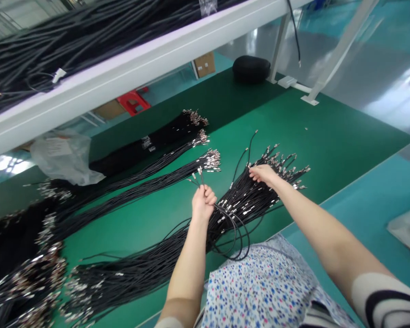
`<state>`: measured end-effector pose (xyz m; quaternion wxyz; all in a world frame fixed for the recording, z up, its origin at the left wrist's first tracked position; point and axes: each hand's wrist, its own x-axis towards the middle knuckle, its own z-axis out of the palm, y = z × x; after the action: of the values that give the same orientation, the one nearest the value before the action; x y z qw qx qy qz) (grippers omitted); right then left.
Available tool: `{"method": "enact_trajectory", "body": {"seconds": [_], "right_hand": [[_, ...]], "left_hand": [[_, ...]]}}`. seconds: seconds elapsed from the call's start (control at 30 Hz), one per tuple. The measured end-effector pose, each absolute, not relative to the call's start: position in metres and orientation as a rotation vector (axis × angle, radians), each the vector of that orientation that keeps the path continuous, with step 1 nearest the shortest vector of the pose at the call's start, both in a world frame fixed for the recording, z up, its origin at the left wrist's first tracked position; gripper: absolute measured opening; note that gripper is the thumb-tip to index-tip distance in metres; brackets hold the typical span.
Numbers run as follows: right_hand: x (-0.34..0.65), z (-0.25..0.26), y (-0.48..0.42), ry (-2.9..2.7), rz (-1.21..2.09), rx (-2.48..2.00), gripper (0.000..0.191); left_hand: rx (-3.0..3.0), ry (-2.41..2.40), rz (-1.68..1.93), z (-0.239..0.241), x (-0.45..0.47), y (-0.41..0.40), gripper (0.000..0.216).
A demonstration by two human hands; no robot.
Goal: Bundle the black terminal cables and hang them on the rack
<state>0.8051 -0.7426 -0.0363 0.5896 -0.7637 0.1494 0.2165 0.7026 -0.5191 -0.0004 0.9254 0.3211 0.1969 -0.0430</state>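
Note:
My left hand [204,200] is closed around a few black cables [237,237]. Their metal-tipped ends stick up above the fist, and their lengths loop down beside it. My right hand [262,174] is at the far end of a large loose pile of black cables [181,246], with thumb and fingers pinched together on a cable there. Silver connectors fan out around and beyond that hand. The pile runs leftward across the green table [150,214] to another cluster of connectors at its near left end.
Several more cable bundles [150,180] lie behind and to the left. A clear plastic bag [63,152] rests on some of them. Overhead, a white shelf [140,59] carries more cables. A black case [251,68] sits near the shelf post; a red stool [134,101] stands beyond.

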Motion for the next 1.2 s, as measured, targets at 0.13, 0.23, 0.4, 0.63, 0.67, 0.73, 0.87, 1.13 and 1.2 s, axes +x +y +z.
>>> {"method": "enact_trajectory", "body": {"seconds": [0.13,0.23,0.4,0.63,0.67,0.73,0.87,1.13,1.2], "right_hand": [[0.860,-0.049,-0.748,0.464,0.446,-1.922,0.019],[0.892,-0.052,-0.742,0.524,0.469,-2.033,0.027],[0.924,-0.043,-0.727,0.537,0.530,-2.027,0.017],[0.884,-0.015,-0.730,0.324,0.767,-1.647,0.014],[0.871,-0.018,-0.735,0.354,0.808,-1.615,0.014],[0.844,-0.031,-0.746,0.492,0.831,-1.552,0.014],[0.815,-0.060,-0.762,0.648,0.738,-1.488,0.018],[0.804,-0.071,-0.767,0.538,0.558,-1.344,0.025],[0.799,-0.072,-0.771,0.471,0.569,-1.323,0.029]], "left_hand": [[0.774,0.446,-0.050,-0.002,0.715,-0.503,0.020],[0.810,0.452,-0.078,-0.006,0.718,-0.510,0.020],[0.782,0.470,-0.142,-0.022,0.718,-0.513,0.022],[0.941,0.583,-0.109,-0.042,0.730,-0.505,0.026],[0.967,0.572,-0.127,-0.042,0.733,-0.506,0.028],[1.008,0.527,-0.175,-0.042,0.739,-0.512,0.030],[1.174,0.473,-0.275,-0.045,0.748,-0.530,0.034],[2.011,0.233,-0.300,-0.074,0.772,-0.560,0.022],[2.036,0.360,-0.213,-0.083,0.777,-0.561,0.021]]}}
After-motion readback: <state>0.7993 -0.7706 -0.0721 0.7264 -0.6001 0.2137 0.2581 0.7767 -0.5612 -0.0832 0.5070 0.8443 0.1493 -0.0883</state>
